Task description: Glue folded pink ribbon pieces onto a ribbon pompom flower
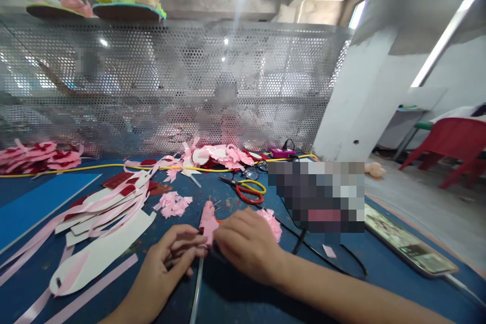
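Note:
A pink hot glue gun point(208, 220) with an orange trigger lies between my hands, nozzle pointing away from me. My right hand point(250, 245) is closed around its handle, which the fingers hide. At the gun's back end, the fingertips of my left hand point(172, 255) pinch a translucent glue stick point(198, 283), which runs down toward the near edge of the view. Crumpled pink ribbon forms a ruffled piece point(174, 204) just beyond my left hand. Another pink ruffle point(270, 225) is partly behind my right hand.
White cut-outs with pink ribbons point(110, 243) cover the left side. Scissors point(248, 190) with red and yellow handles lie ahead, near a yellow cord point(110, 166). A phone point(412, 240) and black cable point(322, 255) lie right. Perforated metal panel point(170, 76) stands behind the table.

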Demonstrator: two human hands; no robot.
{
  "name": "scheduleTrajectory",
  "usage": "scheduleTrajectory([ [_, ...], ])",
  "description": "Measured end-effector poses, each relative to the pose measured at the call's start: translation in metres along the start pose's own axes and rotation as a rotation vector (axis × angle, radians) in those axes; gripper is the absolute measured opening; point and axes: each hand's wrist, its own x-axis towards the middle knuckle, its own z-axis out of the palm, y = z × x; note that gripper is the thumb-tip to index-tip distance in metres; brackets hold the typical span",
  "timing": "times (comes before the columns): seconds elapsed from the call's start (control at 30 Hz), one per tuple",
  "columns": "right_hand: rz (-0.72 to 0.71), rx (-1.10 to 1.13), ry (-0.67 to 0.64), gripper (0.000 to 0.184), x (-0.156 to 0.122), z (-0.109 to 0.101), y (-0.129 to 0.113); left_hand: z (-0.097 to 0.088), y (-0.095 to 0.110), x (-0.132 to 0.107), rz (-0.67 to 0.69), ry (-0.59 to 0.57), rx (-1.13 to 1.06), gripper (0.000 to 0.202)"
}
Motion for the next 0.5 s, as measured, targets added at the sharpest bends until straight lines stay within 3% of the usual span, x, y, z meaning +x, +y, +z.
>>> scheduleTrajectory([
  [0.07, 0.204, -0.019, -0.050, 0.017, 0.011, -0.018, 0.017, -0.011, 0.001, 0.006, 0.060, 0.113, 0.183, 0.020],
  [0.2, 0.371, -0.034, -0.196, 0.015, 0.025, -0.056, 0.052, -0.046, -0.005, 0.028, 0.303, 0.347, 0.630, 0.018],
  [0.33, 0.382, 0.006, -0.519, 0.025, 0.018, -0.080, 0.071, -0.072, -0.024, 0.048, 0.344, 0.345, 0.851, 0.023],
  [0.5, 0.441, 0.004, -0.865, 0.039, 0.012, -0.093, 0.069, -0.073, -0.037, 0.055, 0.298, 0.164, 0.972, 0.030],
])
